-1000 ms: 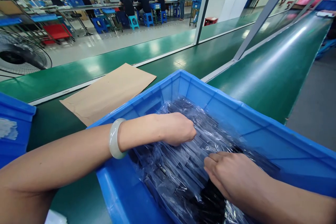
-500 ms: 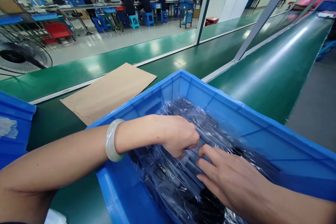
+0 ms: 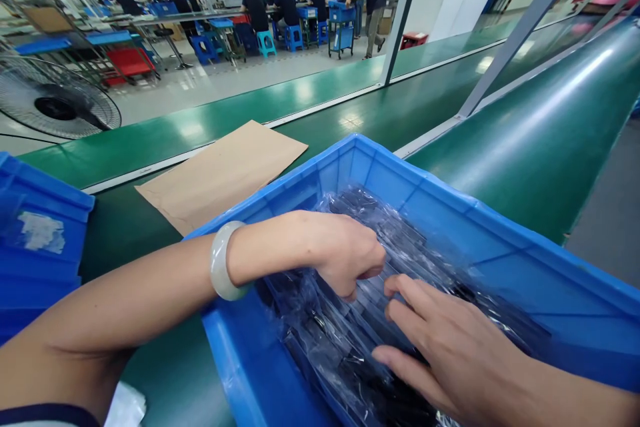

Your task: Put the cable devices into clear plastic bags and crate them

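A blue plastic bin (image 3: pixel 450 217) holds several dark, flat pieces in clear plastic bags (image 3: pixel 325 353), lying in rows. My left hand (image 3: pixel 345 250), with a pale bangle (image 3: pixel 224 260) on its wrist, reaches over the bin's near-left rim. Its fingers are curled closed just above the bags, and whatever they grip is hidden beneath the knuckles. To its right, my right hand (image 3: pixel 445 340) hovers palm down over the bags, thumb and fingers apart. Nothing shows between those fingers. Whether the fingertips touch the plastic is hard to tell.
Brown cardboard (image 3: pixel 225 173) lies on the green belt (image 3: pixel 340 123) behind the bin. Another blue bin (image 3: pixel 45 267) stands at left, with a fan (image 3: pixel 55 103) beyond it. A grey post (image 3: pixel 520 33) rises at right. People work at benches in the background.
My right thumb has spread further from the fingers. The left hand stays curled over the bags. The view has shifted slightly left, and a person by the far cart has come more into sight.
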The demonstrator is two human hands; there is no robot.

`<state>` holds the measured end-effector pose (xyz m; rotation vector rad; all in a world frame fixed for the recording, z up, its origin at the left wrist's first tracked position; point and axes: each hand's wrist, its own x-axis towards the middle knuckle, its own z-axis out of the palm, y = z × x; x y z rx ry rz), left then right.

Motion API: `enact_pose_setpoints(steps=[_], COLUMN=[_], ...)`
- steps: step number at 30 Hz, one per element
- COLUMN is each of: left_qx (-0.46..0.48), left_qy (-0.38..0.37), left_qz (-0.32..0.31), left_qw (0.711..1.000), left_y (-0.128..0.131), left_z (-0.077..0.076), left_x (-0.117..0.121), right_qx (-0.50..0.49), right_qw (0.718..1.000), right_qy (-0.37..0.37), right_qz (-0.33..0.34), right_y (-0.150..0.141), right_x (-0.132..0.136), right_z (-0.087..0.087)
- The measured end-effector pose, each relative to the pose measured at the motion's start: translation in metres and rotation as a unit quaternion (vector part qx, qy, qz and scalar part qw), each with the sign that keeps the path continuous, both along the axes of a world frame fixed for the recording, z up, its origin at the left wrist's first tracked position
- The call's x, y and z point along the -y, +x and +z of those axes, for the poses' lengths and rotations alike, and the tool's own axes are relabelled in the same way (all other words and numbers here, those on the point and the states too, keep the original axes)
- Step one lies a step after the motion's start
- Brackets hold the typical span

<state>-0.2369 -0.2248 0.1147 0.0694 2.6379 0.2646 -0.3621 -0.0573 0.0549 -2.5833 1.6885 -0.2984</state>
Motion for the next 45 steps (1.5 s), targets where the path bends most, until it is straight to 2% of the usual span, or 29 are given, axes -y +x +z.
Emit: enact_pose_setpoints(steps=[2,4,8,12,17,20,23,27,30,36,39,42,45], left_qx=[0.025,0.034,-0.014,-0.029,-0.052,-0.085,-0.058,-0.007,0.002,-0.016,-0.020,-0.027,-0.033], left_qy=[-0.002,-0.020,-0.040,-0.054,-0.050,0.019,0.085,0.035,-0.003,-0.016,-0.016,-0.011,-0.012], left_qz=[0.010,0.008,0.007,0.010,0.012,0.014,-0.012,-0.026,-0.020,-0.025,-0.025,-0.023,-0.014], left_qw=[1.000,0.999,0.999,0.998,0.997,0.996,0.995,0.999,1.000,0.999,0.999,0.999,0.999], left_y=[0.007,0.016,0.033,0.035,0.035,0.038,0.038,0.035,0.033,0.034,0.034,0.034,0.035], left_z=[0.000,-0.008,-0.027,-0.035,-0.031,-0.022,-0.018,-0.025,-0.031,-0.031,-0.031,-0.033,-0.033], left_x=[0.002,0.004,0.008,0.012,0.013,0.010,0.003,-0.004,-0.005,-0.002,-0.001,-0.001,0.002], right_qx=[0.013,0.011,-0.008,-0.038,-0.027,0.010,0.025,0.009,-0.005,-0.014,0.001,-0.006,-0.023], right_qw=[1.000,0.999,0.998,0.998,0.999,1.000,0.998,0.996,0.996,0.998,0.999,0.997,0.998], right_qy=[0.003,0.018,0.047,0.044,0.009,-0.004,0.019,0.049,0.035,-0.010,0.007,0.034,0.021], right_qz=[0.015,0.028,0.036,0.022,0.019,0.029,0.058,0.079,0.078,0.060,0.050,0.068,0.061], right_y=[0.002,0.003,0.000,-0.005,-0.001,0.006,0.012,0.011,0.005,0.007,0.011,0.009,0.004], right_x=[-0.003,-0.004,-0.001,0.005,0.005,-0.003,-0.010,-0.009,-0.004,-0.005,-0.008,-0.007,-0.002], right_z=[-0.002,-0.005,-0.012,-0.010,-0.001,0.000,-0.004,-0.013,-0.017,-0.013,-0.015,-0.021,-0.023])
